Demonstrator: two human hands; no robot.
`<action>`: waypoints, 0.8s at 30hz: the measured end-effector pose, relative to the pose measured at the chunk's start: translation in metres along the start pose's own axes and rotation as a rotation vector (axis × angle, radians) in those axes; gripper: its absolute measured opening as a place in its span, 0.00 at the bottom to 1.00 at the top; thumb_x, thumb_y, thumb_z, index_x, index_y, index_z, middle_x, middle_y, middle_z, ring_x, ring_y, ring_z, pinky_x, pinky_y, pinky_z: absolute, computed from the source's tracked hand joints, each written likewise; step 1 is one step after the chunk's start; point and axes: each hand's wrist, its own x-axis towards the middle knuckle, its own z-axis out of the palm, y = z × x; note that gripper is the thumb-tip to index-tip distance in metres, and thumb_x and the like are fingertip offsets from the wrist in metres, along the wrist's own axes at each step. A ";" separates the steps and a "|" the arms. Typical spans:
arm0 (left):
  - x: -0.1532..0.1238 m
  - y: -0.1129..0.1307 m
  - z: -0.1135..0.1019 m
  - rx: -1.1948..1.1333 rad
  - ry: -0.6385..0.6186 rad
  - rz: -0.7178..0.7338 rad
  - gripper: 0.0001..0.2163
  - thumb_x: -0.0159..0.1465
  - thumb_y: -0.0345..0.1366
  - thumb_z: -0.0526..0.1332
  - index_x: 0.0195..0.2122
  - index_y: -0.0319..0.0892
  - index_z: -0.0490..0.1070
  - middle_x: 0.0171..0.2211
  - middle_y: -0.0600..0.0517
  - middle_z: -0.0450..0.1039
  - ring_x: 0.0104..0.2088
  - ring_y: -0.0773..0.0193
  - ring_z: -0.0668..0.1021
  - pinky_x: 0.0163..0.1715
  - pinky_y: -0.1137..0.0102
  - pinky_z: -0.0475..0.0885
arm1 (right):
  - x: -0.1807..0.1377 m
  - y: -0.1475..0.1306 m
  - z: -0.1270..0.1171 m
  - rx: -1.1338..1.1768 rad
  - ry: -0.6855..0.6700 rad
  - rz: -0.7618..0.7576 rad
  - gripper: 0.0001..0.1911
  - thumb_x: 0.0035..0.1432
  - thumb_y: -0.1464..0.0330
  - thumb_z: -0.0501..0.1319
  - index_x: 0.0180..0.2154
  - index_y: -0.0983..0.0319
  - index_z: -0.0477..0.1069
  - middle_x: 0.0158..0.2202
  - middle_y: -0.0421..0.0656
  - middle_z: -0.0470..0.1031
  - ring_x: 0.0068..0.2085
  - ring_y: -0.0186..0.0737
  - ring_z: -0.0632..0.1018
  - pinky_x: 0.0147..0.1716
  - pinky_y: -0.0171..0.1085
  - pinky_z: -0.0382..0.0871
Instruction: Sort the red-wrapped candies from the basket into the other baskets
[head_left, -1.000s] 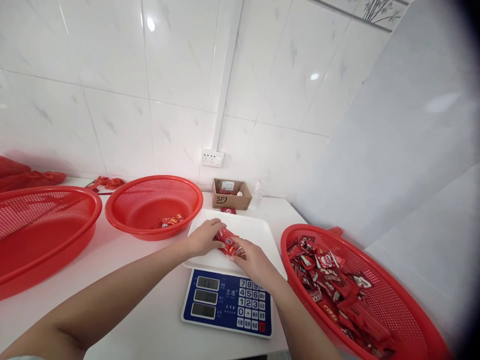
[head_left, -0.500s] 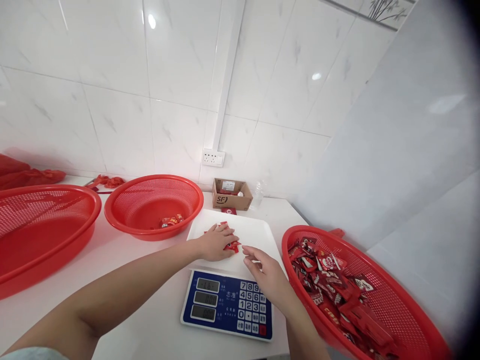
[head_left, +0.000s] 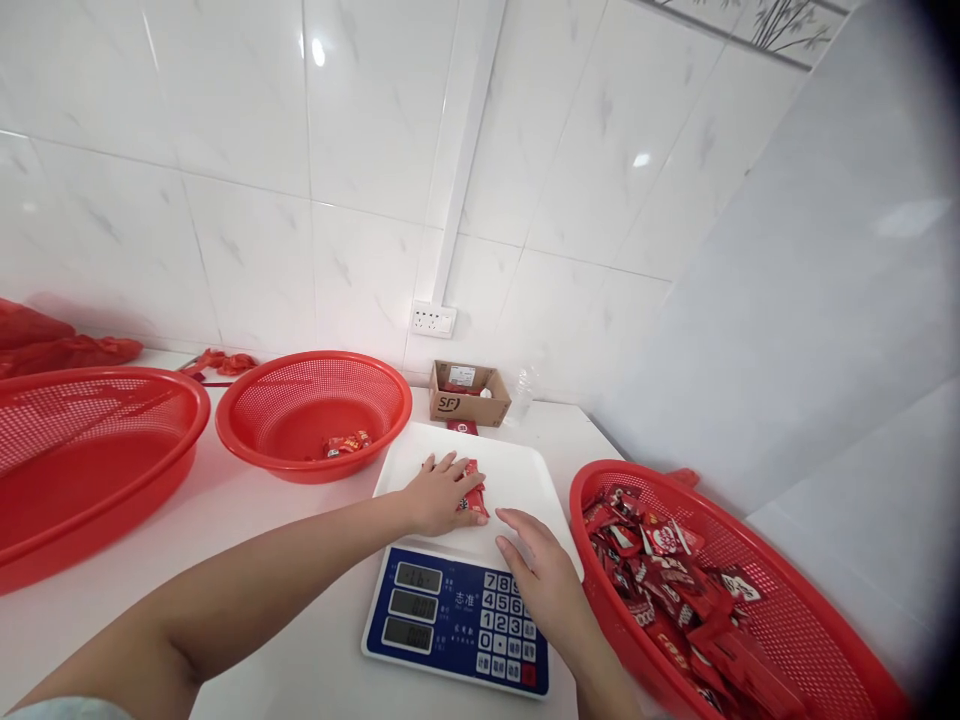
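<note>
My left hand point(head_left: 444, 496) lies palm down on the white weighing pan point(head_left: 517, 475) of a digital scale, its fingers spread over a few small red snack packets point(head_left: 473, 497). The packets show at its fingertips; the palm hides the rest. Just to the right, my right hand point(head_left: 536, 560) hovers by the front right of the pan, thumb and fingers apart, with nothing in it. Below the pan is the scale's blue keypad panel point(head_left: 457, 620) with three small displays.
At right, a large red basket point(head_left: 825, 630) holds many red packets. Behind my left arm, a round red basket point(head_left: 289, 425) contains several packets, and another red basket point(head_left: 90, 480) stands farther left. A cardboard box point(head_left: 471, 405) and clear plastic bottle point(head_left: 523, 385) stand by the wall.
My left hand has slid slightly right across the pan with the packets under it. My right hand stays close by, fingers still apart. The whole view has shifted a little.
</note>
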 end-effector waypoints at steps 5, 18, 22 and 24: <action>0.006 -0.016 -0.017 -0.092 -0.096 0.095 0.47 0.49 0.53 0.66 0.65 0.46 0.43 0.65 0.43 0.51 0.65 0.49 0.52 0.60 0.54 0.53 | -0.004 0.000 0.000 -0.033 0.013 -0.003 0.18 0.60 0.62 0.52 0.49 0.59 0.71 0.52 0.49 0.72 0.54 0.48 0.71 0.56 0.51 0.64; -0.006 -0.027 -0.017 -0.221 0.002 0.002 0.42 0.52 0.43 0.67 0.65 0.46 0.46 0.56 0.44 0.65 0.54 0.51 0.69 0.52 0.60 0.64 | -0.006 0.001 0.006 -0.063 -0.023 -0.016 0.19 0.60 0.63 0.51 0.50 0.61 0.70 0.52 0.50 0.71 0.55 0.47 0.70 0.56 0.50 0.63; -0.005 -0.026 -0.015 -0.257 0.043 0.020 0.40 0.51 0.38 0.67 0.63 0.45 0.50 0.58 0.44 0.63 0.55 0.54 0.68 0.53 0.62 0.64 | -0.007 0.000 0.005 -0.076 -0.033 -0.022 0.19 0.60 0.63 0.51 0.50 0.61 0.70 0.52 0.50 0.70 0.55 0.47 0.69 0.57 0.50 0.62; -0.005 -0.025 -0.014 -0.273 0.076 0.018 0.38 0.52 0.37 0.67 0.63 0.45 0.52 0.59 0.44 0.61 0.56 0.54 0.67 0.54 0.62 0.63 | -0.007 -0.001 0.005 -0.081 -0.031 -0.026 0.19 0.61 0.64 0.51 0.50 0.61 0.70 0.52 0.50 0.71 0.55 0.47 0.69 0.57 0.50 0.62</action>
